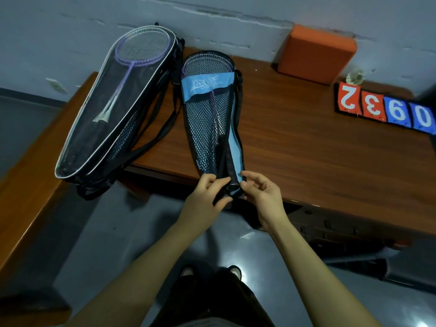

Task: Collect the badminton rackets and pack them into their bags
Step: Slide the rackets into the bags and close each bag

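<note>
Two bagged rackets, mesh bag [207,128], clear bag [113,109]

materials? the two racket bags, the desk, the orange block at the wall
Left bag: clear glossy plastic panel, probably vinyl, with white piping; rackets show through.
Blue-and-black bag: open black mesh with matte blue fabric trim; both hands hold its near end.
Desk: reddish-brown wood or wood-look laminate; grain lines, slight sheen.
Orange block: matte with rounded edges, likely foam; cannot tell for sure.
</note>
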The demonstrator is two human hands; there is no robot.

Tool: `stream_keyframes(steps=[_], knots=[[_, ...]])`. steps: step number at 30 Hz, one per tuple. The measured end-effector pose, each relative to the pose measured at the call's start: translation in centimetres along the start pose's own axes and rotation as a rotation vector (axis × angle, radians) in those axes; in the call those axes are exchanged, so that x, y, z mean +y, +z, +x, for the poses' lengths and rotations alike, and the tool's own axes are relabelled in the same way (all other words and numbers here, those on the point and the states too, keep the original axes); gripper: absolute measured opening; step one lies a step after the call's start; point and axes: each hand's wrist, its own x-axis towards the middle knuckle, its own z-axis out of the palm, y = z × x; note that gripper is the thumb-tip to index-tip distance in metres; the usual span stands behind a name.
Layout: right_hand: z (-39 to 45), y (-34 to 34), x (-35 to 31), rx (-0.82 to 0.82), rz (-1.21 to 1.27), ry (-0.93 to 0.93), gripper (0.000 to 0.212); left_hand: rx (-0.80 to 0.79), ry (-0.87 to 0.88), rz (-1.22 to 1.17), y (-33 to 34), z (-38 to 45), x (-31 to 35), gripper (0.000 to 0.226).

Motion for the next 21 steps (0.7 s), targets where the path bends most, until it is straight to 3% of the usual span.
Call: stream_keyframes(steps=[4,8,13,18,21], knots=[[-0.2,0.1,-0.1,0.016,-0.065,-0.079,0.022,0.114,0.078,0.065,0.4,0.5,0.0,0.028],[0.0,0.0,-0.5,0.021,-0.104,-0.131,0.018,0.116,0.097,0.141,0.8,1.4,-0.3,0.023],[0.6,-0.9,-0.8,0.021,-0.115,-0.149,0.019,0.015,0.168,0.053,1.4,2.4,-0.2,0.036],[0.6,-3.2,0.4,0.092,-0.234,-0.155,0.023,-0.181,-0.128,-0.118,2.9,2.1,1.5,0.057],[0.8,-5.5,0.5,0.171,-0.354,-0.182,0.021,-0.295,-0.120,-0.001,4.2,3.1,2.2,0.047]])
